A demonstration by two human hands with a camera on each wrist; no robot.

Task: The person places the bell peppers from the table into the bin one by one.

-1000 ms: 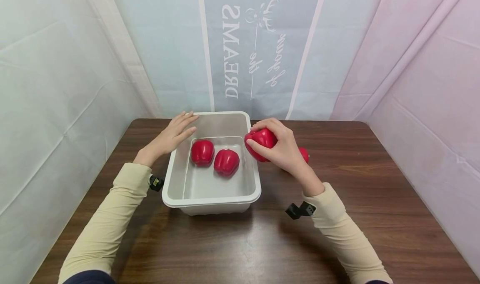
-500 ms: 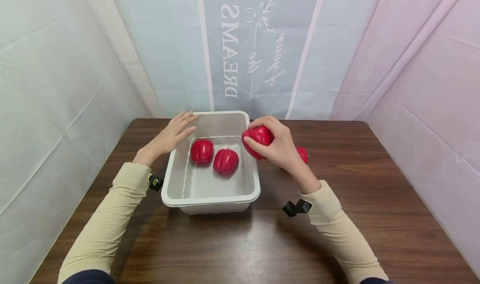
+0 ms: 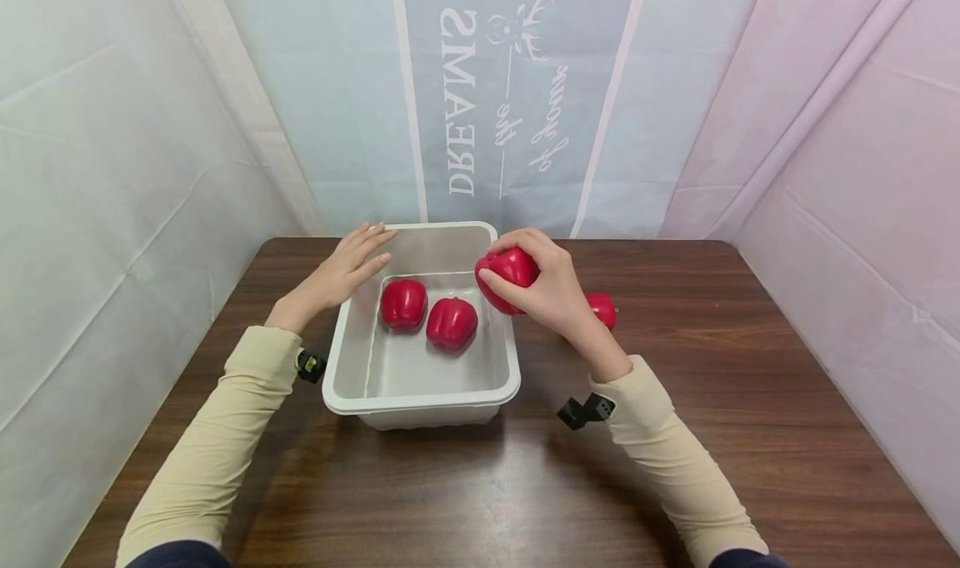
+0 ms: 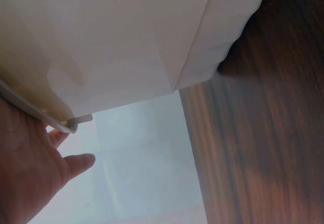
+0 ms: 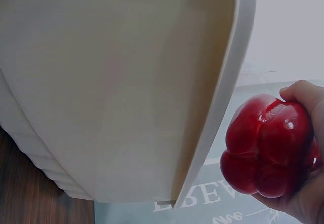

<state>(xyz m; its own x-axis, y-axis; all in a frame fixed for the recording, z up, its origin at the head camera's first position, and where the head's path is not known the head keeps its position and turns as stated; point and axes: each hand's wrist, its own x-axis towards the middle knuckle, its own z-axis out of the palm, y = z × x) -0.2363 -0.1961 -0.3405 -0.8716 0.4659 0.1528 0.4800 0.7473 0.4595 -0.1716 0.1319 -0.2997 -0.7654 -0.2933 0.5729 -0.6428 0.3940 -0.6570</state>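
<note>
My right hand grips a red bell pepper, thumb on the near side, above the right rim of a pale grey plastic bin. In the right wrist view the held pepper shows its lobed end, beside the bin's rim. Two more red bell peppers lie on the bin's floor: one on the left, one nearer the middle. My left hand rests on the bin's left rim with its fingers extended. From the left wrist, the hand appears against that rim.
Partly hidden behind my right wrist, another red pepper lies on the dark wooden table. Pale cloth hangs at the back and on both sides. Small black cameras are strapped to both wrists.
My right hand has carried its pepper a little to the left and slightly up, over the bin's right rim. More of the pepper on the table shows now. The left hand has stayed put.
</note>
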